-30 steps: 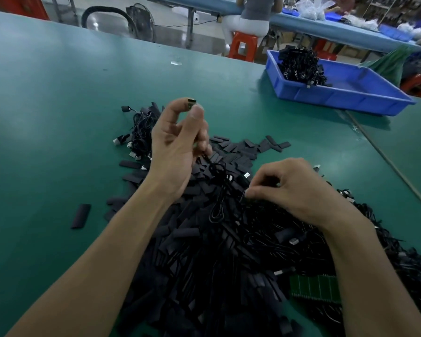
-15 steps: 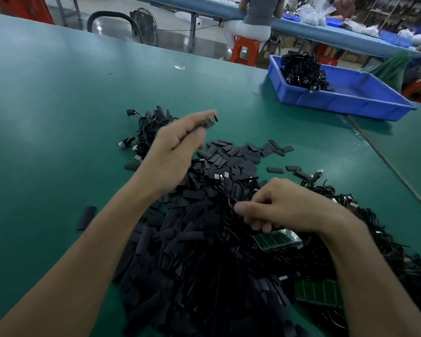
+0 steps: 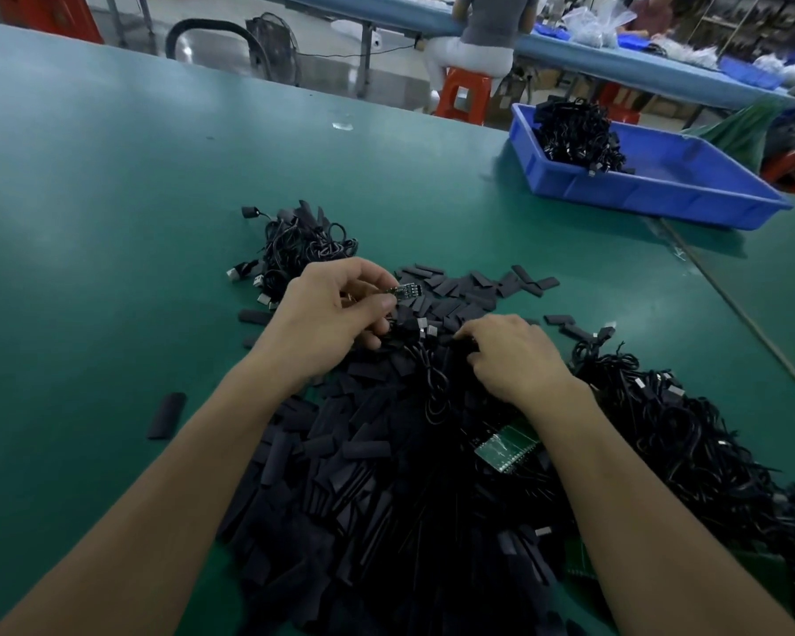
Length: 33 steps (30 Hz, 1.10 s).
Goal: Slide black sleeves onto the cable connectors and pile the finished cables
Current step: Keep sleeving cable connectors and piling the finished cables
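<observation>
One blue bin [image 3: 662, 197] is seen at 2 o'clock on the green surface [image 3: 111, 213], and a single tangled bundle of black cables [image 3: 574, 135] is held in its far-left corner. Two grips are in view. A small connector board [image 3: 405, 291] is pinched between thumb and forefinger of the left grip [image 3: 336, 319], its free end pointing to 3 o'clock. The right grip [image 3: 515, 355] is laid knuckles-up at 4 o'clock of the left, fingers curled down into the heap of black sleeves [image 3: 363, 479]; whether anything is grasped there cannot be told. The sleeves are too many to be counted; one stray sleeve [image 3: 166, 415] lies apart at 8 o'clock. A small cable pile [image 3: 294, 243] is set at 11 o'clock of the left grip, a larger cable tangle [image 3: 675, 433] at 4 o'clock of the right, and one green panel [image 3: 501, 447] is partly buried beside the right wrist.
</observation>
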{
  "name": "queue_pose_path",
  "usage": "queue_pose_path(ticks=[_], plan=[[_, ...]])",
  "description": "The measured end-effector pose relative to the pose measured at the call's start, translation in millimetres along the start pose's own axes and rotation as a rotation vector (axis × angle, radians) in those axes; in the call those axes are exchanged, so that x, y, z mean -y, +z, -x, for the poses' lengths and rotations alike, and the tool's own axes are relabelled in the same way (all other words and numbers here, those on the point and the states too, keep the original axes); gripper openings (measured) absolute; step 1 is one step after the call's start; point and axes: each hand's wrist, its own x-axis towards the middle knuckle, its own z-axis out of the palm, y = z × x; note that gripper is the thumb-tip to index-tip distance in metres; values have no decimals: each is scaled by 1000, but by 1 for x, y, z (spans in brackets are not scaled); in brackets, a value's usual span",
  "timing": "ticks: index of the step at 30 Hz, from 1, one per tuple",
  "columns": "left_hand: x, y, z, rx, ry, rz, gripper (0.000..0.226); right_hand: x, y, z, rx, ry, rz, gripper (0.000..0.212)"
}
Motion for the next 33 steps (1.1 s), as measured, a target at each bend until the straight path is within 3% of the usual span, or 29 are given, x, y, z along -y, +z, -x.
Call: queue_pose_path(ticks=[4,7,11,14,20,23,33], plan=[[2,0,-1,-38,1,-42,7,2,5,3,-144,15,-45,24],[2,1,1,-19,-17,-63,10,-1,7,7,-227,10,-167,25],[1,4,2,-29,-9,-101,5,-2,3,19,-369,-50,-550,26],[1,7,2,-26,10,-123,4,-2,-2,29,-451,-145,-640,32],[2,10,2,13,10,-79,11,4,-5,38,-448,-182,-958,24],[2,11,2,29,8,-52,15,6,-1,38,-392,-163,-963,31],[0,12,3,34,16,-88,12,11,1,44,-507,-154,-1082,29]])
